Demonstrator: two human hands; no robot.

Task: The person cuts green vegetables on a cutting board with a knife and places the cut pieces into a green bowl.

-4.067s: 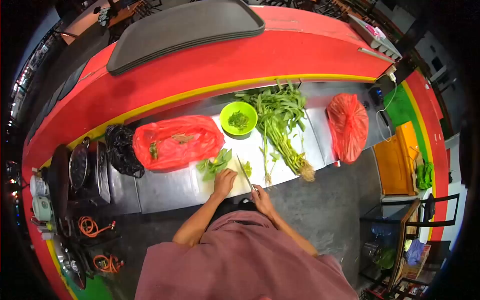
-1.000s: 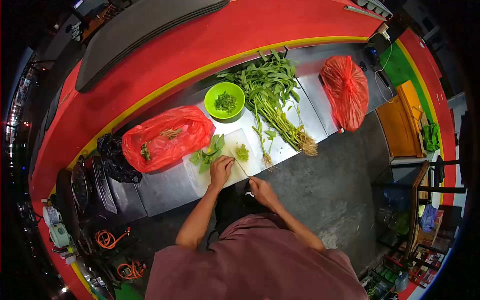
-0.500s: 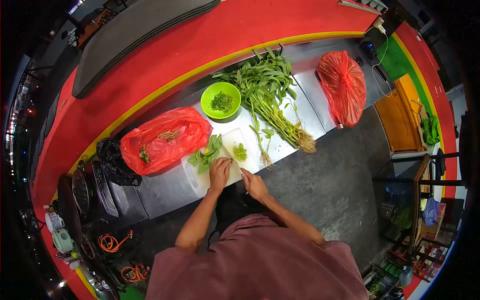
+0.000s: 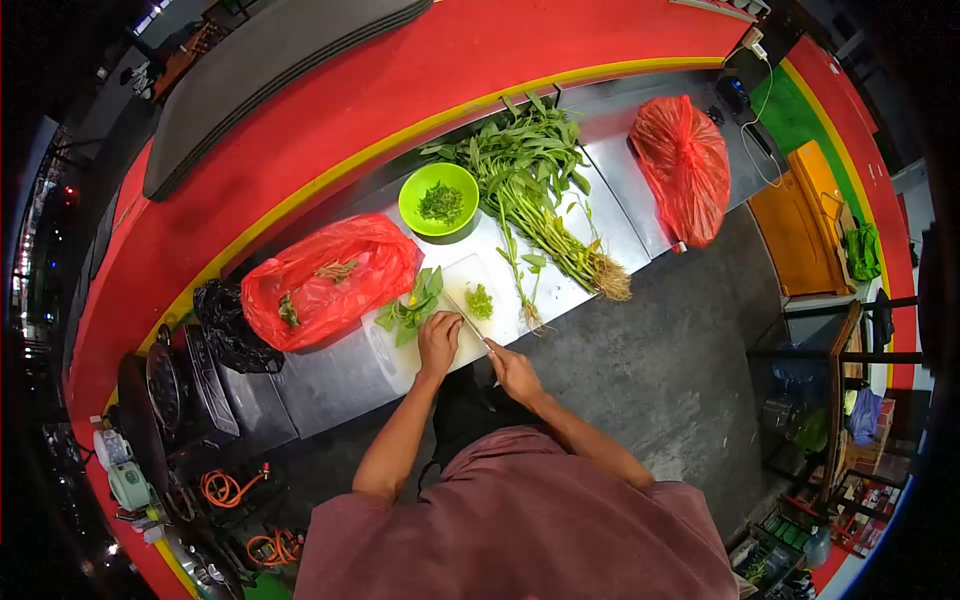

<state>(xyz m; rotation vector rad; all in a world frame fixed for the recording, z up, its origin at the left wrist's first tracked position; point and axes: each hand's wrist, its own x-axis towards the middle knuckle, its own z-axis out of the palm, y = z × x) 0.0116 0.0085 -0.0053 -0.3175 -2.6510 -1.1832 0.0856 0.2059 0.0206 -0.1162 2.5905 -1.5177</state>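
My right hand (image 4: 515, 372) is closed around the handle of a knife (image 4: 468, 318), whose thin blade lies over a white cutting board (image 4: 465, 270). To the left of the blade my left hand (image 4: 439, 343) presses down with curled fingers on the stem end of leafy greens (image 4: 408, 308); the part under the fingers is hidden. A small pile of chopped green stems (image 4: 479, 301) sits on the board, just right of the blade. Beyond the board stands a lime-green bowl (image 4: 409, 212) with chopped greens (image 4: 441, 203) inside.
A large bunch of rooted greens (image 4: 550, 215) lies right of the bowl on the metal counter (image 4: 335, 385). An open red plastic bag (image 4: 380, 260) with scraps is at the left, beside a black bag (image 4: 230, 325). A tied red bag (image 4: 685, 170) stands far right.
The knife blade has shifted slightly on the board and shows more clearly beside my left fingers. My left hand stays on the greens; the view has moved a little.
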